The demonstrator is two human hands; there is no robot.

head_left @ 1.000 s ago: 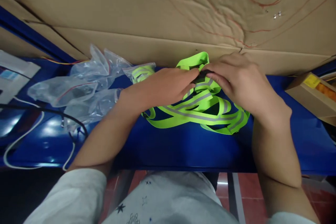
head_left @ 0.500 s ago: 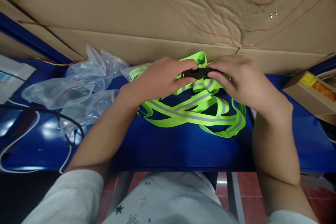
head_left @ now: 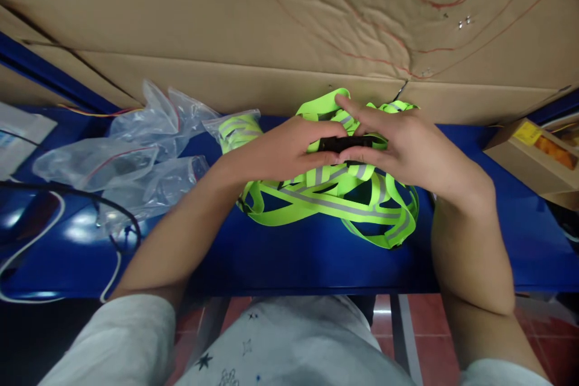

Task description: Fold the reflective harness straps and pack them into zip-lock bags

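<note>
Neon straps (head_left: 335, 204) lie tangled on a blue desk (head_left: 316, 265); left hand (head_left: 289, 148) and right hand (head_left: 398, 142) pinch their black buckle (head_left: 346, 143). Loose loops beneath could snag or twist if the buckle is pulled.

Neon yellow-green straps (head_left: 335, 202) with a grey stripe down the middle; black buckle (head_left: 346, 143); glossy deep blue worktop (head_left: 316, 259), its front edge above red floor tiles (head_left: 429, 338); pale grey shirt (head_left: 289, 344) with dark star outlines
</note>
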